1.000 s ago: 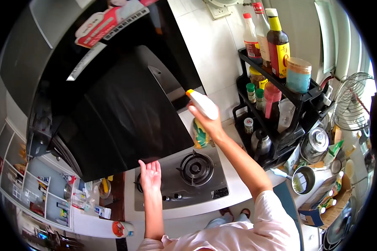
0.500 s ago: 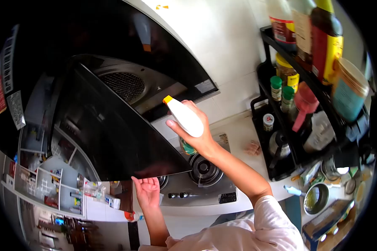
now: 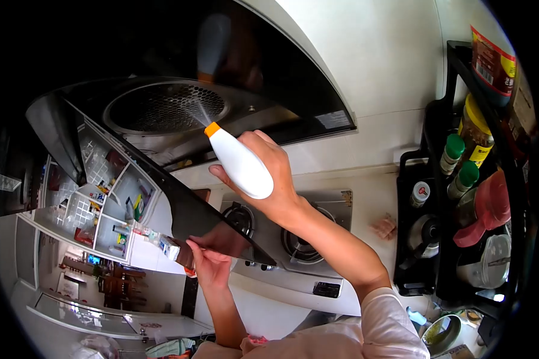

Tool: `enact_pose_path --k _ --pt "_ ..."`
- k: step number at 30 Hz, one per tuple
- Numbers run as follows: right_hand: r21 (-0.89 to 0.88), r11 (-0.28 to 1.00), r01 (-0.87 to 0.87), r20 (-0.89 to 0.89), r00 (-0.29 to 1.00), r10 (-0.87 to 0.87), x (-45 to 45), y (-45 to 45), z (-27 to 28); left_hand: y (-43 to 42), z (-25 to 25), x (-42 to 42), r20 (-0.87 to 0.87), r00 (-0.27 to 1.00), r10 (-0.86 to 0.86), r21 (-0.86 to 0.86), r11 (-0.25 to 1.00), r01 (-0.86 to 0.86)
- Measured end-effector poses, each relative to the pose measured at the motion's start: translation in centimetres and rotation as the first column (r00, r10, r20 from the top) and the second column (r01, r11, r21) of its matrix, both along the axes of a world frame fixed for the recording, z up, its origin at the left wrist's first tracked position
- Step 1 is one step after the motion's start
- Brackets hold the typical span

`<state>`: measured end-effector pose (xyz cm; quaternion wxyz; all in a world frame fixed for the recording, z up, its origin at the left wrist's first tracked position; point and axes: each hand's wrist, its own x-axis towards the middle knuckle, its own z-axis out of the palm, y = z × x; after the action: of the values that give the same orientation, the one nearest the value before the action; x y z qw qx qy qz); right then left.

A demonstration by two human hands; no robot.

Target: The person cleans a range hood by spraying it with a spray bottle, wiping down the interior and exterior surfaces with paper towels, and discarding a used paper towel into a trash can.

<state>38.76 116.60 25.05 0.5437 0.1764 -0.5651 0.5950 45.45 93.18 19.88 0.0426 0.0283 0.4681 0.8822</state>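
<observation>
My right hand [image 3: 269,173] grips a white spray bottle [image 3: 239,164] with an orange nozzle. A fine spray leaves the nozzle toward the round mesh filter [image 3: 167,107] under the black range hood [image 3: 281,72]. My left hand [image 3: 212,263] is at the lower edge of the hood's glossy tilted panel [image 3: 215,224], fingers apart, palm up, touching or nearly touching it. Whatever the sprayer's trigger looks like is hidden by my right hand. Below the arms lies the gas stove [image 3: 335,212], partly covered by the panel and my right forearm.
At the right stands a black rack [image 3: 440,149] with green-capped jars [image 3: 453,146], a pink-lidded container [image 3: 491,203] and bottles. A crumpled cloth [image 3: 384,227] lies on the counter beside the stove. A pan [image 3: 442,334] is at the lower right.
The panel appears tilted further, showing more of the mesh filter. My right hand has brought the bottle close to the filter, and spray now comes out. The view has shifted closer to the hood.
</observation>
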Motion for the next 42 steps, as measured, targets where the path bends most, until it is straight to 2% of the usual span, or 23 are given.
enact_pose_path --k 1,4,5,8,9,15,18,20,21,24,26,30,33,36,39,42 --pt "-0.004 1.0 0.0 0.029 1.0 0.0 -0.1 -0.1 -0.2 0.2 -0.1 0.0 0.071 0.991 0.112 0.031 0.993 -0.114" --pt "0.015 1.0 -0.019 0.042 0.999 0.018 -0.1 -0.1 -0.3 -0.2 -0.4 -0.3 0.063 0.997 0.049 0.075 0.996 -0.054" --pt "0.021 0.998 -0.051 0.034 0.998 0.05 0.1 0.0 -0.2 0.1 -0.3 -0.1 0.042 0.998 0.035 0.023 0.999 -0.036" --pt "0.018 0.99 -0.139 -0.006 0.99 0.139 0.4 0.0 0.3 0.9 0.4 0.3 0.079 0.989 0.124 0.007 0.992 -0.125" --pt "0.004 0.989 -0.146 -0.029 0.989 0.146 0.2 -0.4 0.4 -1.6 -1.3 -0.6 0.028 1.0 -0.009 0.115 0.993 0.006" --pt "0.015 0.993 -0.119 -0.003 0.993 0.119 -1.1 -2.1 -0.4 1.4 0.7 0.3 0.028 0.997 0.069 -0.014 0.998 -0.069" --pt "0.033 0.991 -0.132 0.008 0.991 0.132 -1.2 -2.2 -0.3 1.7 0.7 0.4 0.082 0.987 0.138 0.011 0.99 -0.139" --pt "0.053 0.987 -0.149 0.019 0.989 0.148 -1.1 -2.1 0.2 -0.4 -0.7 -0.4 0.074 0.99 0.119 0.049 0.991 -0.123" --pt "0.034 0.99 -0.14 -0.016 0.99 0.141 -1.2 -2.2 0.5 -0.3 -0.5 -0.5 0.069 0.992 0.11 0.067 0.991 -0.114" --pt "-0.028 0.991 -0.133 -0.102 0.986 0.13 -1.7 -2.5 1.8 1.7 0.4 0.3 0.066 0.987 0.147 -0.043 0.989 -0.145" --pt "-0.071 0.984 -0.162 -0.136 0.979 0.151 -2.0 -2.6 2.4 -1.1 -1.5 -0.6 0.042 0.99 0.137 -0.041 0.99 -0.135" --pt "-0.081 0.971 -0.225 -0.123 0.969 0.214 -2.3 -2.8 3.3 -1.5 -1.5 -0.7 0.013 0.997 0.075 -0.097 0.993 -0.073" --pt "-0.07 0.97 -0.234 -0.122 0.967 0.224 -2.5 -3.1 3.6 -2.2 -1.9 -0.9 0.035 0.998 0.057 -0.063 0.997 -0.055" --pt "-0.03 0.975 -0.222 -0.148 0.965 0.215 -2.6 -3.1 4.0 -1.2 -1.7 -0.6 -0.012 1.0 0.008 0.044 0.999 -0.008" --pt "-0.002 0.983 -0.182 -0.208 0.962 0.177 -2.6 -3.0 4.4 0.2 -0.8 -0.4 0.044 0.982 0.186 -0.071 0.981 -0.183" --pt "0.0 0.987 -0.158 -0.183 0.971 0.155 -2.9 -3.3 3.7 1.5 0.3 0.1 0.033 0.989 0.146 -0.12 0.983 -0.141"
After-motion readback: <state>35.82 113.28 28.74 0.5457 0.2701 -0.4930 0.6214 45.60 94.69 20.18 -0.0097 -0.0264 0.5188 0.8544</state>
